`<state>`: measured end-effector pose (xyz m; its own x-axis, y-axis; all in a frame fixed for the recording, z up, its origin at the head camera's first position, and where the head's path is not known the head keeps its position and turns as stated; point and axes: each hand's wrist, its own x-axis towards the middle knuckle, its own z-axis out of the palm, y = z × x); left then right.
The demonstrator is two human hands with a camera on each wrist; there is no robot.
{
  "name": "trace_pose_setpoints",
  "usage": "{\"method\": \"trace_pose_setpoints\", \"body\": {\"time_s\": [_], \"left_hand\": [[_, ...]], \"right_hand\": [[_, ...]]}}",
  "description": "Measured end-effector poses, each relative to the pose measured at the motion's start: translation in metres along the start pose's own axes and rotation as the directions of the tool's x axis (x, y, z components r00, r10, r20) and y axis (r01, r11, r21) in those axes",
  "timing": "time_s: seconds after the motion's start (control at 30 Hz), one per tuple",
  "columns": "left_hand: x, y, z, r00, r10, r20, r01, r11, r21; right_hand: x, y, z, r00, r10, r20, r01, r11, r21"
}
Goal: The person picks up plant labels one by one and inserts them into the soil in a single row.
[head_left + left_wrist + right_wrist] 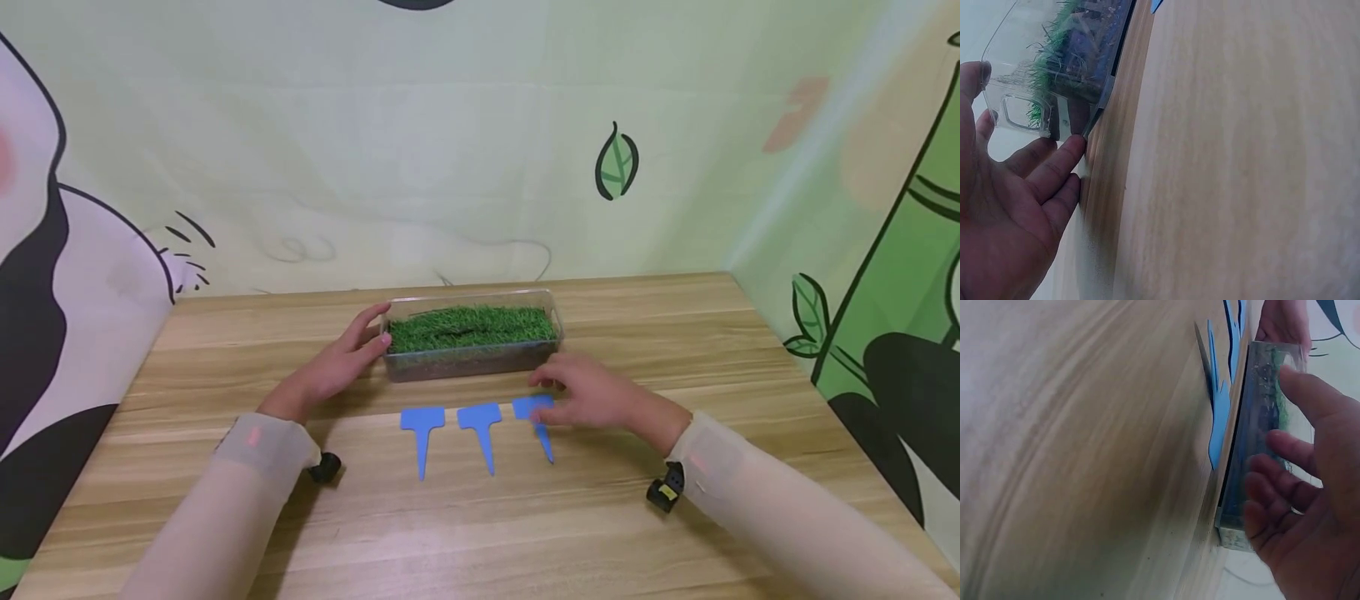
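Observation:
A clear plastic box (465, 367) of green artificial-looking grass (487, 321) over a dark layer stands at the table's back. My left hand (337, 368) touches its left end, fingers spread against the end wall; the left wrist view shows the thumb (974, 78) at the upper rim. In front of the box lie three blue T-shaped plant labels, points toward me: left label (423, 422), middle label (482, 418) and right label (525, 408). My right hand (592, 393) hovers over the right label, partly covering it, with loosely bent fingers and nothing held.
The wood-grain table (375, 542) reaches back to a pale green printed cloth wall (465, 167). That wall continues down the right side. A small black camera (325, 468) is strapped at my left wrist, another camera (664, 493) at my right.

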<state>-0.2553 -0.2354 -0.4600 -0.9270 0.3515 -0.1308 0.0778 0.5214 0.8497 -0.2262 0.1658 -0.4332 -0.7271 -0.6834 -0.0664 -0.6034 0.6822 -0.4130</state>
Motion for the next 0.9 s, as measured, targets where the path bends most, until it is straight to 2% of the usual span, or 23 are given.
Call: {"method": "trace_pose_setpoints", "body": {"time_s": [0.2, 0.53, 0.73, 0.9], "left_hand": [[0.0004, 0.0005, -0.0003, 1.000, -0.002, -0.003, 0.002, 1.000, -0.011], [-0.0014, 0.0015, -0.0008, 1.000, 0.000, 0.001, 0.000, 1.000, -0.015], [-0.0012, 0.0029, -0.0012, 1.000, -0.017, 0.003, 0.017, 1.000, -0.016], [-0.0002, 0.0024, -0.0009, 1.000, -0.008, 0.008, 0.008, 1.000, -0.016]], "right_hand": [[-0.0007, 0.0030, 0.0080, 0.996, -0.003, 0.084, 0.007, 0.999, -0.045], [-0.0003, 0.0030, 0.0116, 0.997, -0.031, 0.066, 0.035, 0.997, -0.068], [0.0018, -0.0005, 0.0113, 0.998, -0.002, 0.057, 0.006, 0.997, -0.078], [0.0023, -0.0021, 0.0112, 0.998, 0.029, 0.055, -0.025, 0.998, -0.066]]}}
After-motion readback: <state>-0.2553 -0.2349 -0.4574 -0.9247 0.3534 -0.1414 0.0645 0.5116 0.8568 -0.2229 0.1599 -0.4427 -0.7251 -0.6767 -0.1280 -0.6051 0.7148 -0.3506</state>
